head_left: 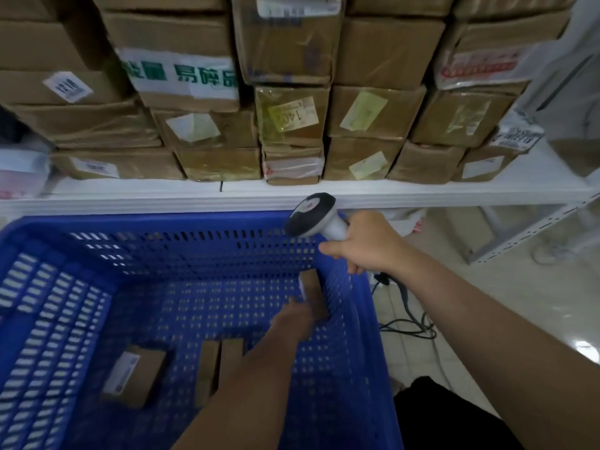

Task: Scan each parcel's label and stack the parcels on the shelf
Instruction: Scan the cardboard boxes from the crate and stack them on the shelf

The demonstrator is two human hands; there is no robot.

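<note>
parcel depot | labelled cartons [292, 115] stacked on shelf [422, 190]

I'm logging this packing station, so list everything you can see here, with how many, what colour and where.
Stacked parcels: many, too tightly packed to count, brown cardboard with white and yellow labels, on the shelf.
Shelf: one, white, across the top of the view behind the basket.
Basket: one, blue perforated plastic, in front of the shelf.
Parcels in the basket: at least three, brown; one with a white label at lower left, one in the middle, one by the right wall.
Scanner: one, white and dark grey, over the basket's far right corner.
Cable: one, dark, on the floor right of the basket.
Right hand: grips the scanner's handle.
Left hand: reaches the parcel by the right wall; grip blurred.
</note>
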